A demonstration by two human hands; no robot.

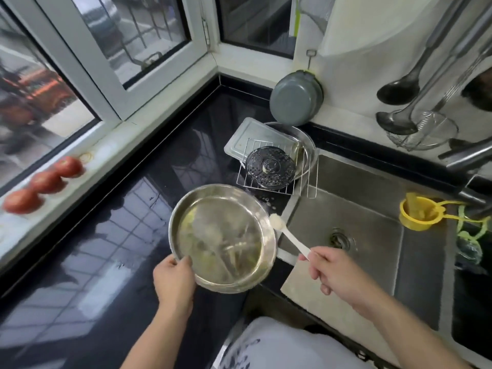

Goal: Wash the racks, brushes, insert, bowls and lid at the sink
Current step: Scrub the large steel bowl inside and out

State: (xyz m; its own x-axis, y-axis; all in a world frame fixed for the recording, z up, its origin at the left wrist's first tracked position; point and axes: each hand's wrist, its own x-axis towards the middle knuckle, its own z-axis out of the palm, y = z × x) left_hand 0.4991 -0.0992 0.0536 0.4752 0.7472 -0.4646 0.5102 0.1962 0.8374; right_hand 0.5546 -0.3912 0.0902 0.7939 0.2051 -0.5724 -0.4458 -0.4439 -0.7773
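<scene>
My left hand (174, 279) grips the near rim of a shallow steel bowl (223, 237), tilted above the black counter beside the sink (354, 209). My right hand (334, 272) pinches the handle of a small white brush (288, 237); its bristle head touches the bowl's right rim. Behind the bowl, a black perforated insert (270, 166) lies on a wire rack (277, 170). The rack rests on a rectangular steel lid (249, 135) and another steel bowl (306, 145).
A grey pot (294, 98) leans against the wall behind the stack. Ladles and a wire skimmer (423, 129) hang at the right above the tap (468, 155). A yellow strainer (419, 213) sits at the sink's right edge. Three tomatoes (45, 182) line the window sill.
</scene>
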